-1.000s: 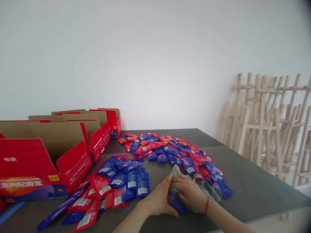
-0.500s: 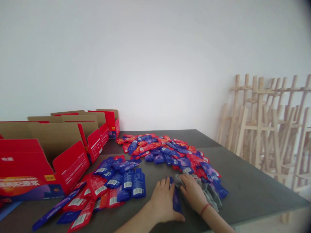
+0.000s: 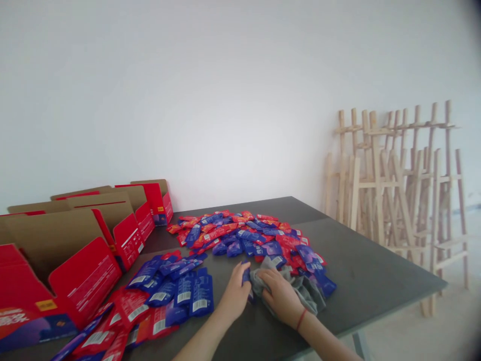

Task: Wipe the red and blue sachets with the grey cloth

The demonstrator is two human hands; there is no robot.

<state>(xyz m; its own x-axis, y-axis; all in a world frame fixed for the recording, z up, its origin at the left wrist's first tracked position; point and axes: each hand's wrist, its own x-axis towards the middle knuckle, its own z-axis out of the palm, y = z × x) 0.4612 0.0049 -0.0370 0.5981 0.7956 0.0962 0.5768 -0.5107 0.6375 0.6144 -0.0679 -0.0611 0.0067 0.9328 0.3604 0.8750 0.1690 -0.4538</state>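
My left hand (image 3: 235, 292) is closed on a blue pouch (image 3: 246, 276), its fingers along the near side and the pouch tilted up off the table. Right beside it, my right hand (image 3: 277, 295) grips a crumpled grey cloth (image 3: 306, 292), pressed against the pouch; a red band circles that wrist. Beyond both hands a curved heap of red and blue pouches (image 3: 248, 234) spreads over the dark table (image 3: 361, 273). To the left of my left hand lies a second pile of blue and red pouches (image 3: 184, 292), several with barcodes facing up.
Open red cardboard boxes (image 3: 99, 273) stand in a row along the table's left side, brown inside. Wooden easels (image 3: 376, 185) lean together on the floor at the right, past the table's edge. A white wall (image 3: 233, 100) rises behind.
My left hand has gone from lying spread over the blue pouch to holding it tilted up. The right hand stays on the cloth, now closer to the pouch. The view has shifted slightly.
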